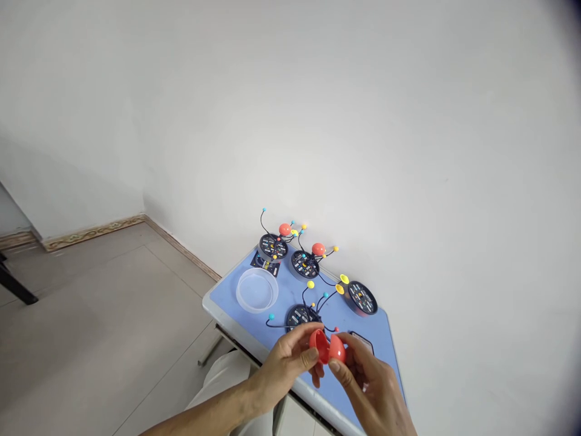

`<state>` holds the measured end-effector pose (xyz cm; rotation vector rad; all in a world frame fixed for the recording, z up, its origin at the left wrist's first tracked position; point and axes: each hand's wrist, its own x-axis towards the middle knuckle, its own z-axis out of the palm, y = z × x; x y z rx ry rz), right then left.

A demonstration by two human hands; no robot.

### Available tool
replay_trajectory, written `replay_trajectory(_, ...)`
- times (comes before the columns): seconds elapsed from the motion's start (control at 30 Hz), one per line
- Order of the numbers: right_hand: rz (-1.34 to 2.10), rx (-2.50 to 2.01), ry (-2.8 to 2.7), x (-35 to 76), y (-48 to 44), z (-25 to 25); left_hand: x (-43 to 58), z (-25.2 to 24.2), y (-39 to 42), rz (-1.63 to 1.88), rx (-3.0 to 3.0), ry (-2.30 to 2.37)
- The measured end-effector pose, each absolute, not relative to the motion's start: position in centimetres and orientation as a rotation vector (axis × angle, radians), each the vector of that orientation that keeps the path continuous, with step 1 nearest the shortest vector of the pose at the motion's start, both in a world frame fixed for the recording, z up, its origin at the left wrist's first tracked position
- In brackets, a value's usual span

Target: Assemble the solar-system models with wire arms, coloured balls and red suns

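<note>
Watching from my remote seat, I have the left hand [290, 361] with thumb and fingers pinched around the left red shell [318, 346], its hollow turned toward the right hand [376, 376], whose fingers are closed on the right red shell [338, 349], glossy outside toward me. Both are held up above the near part of the tabletop [222, 297], in front of a wired black base [298, 316]. I judge the step in hand to be lining up these 2 shells; closing them would call for squared rims and a gentle, even press from each side. Whether their lower edges touch I can't quite tell. Farther back, 2 wired models [273, 247] carry red balls [284, 229], and 2 yellow cups [344, 279] sit beside a dark round case [362, 298].
</note>
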<state>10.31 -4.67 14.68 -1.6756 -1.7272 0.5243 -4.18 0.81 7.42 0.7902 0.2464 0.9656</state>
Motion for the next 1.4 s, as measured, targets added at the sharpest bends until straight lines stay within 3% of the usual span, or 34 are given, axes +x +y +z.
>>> replay_trajectory(1.0,0.718,-1.669,-1.797,10.3,-4.2,14.4,-4.3,7.1,0.4,1.023,1.034,0.320)
replay_trajectory(1.4,0.969,-1.700,-1.610,10.6,-3.3,12.7,-4.1,4.3,0.6,1.247,1.595,0.463)
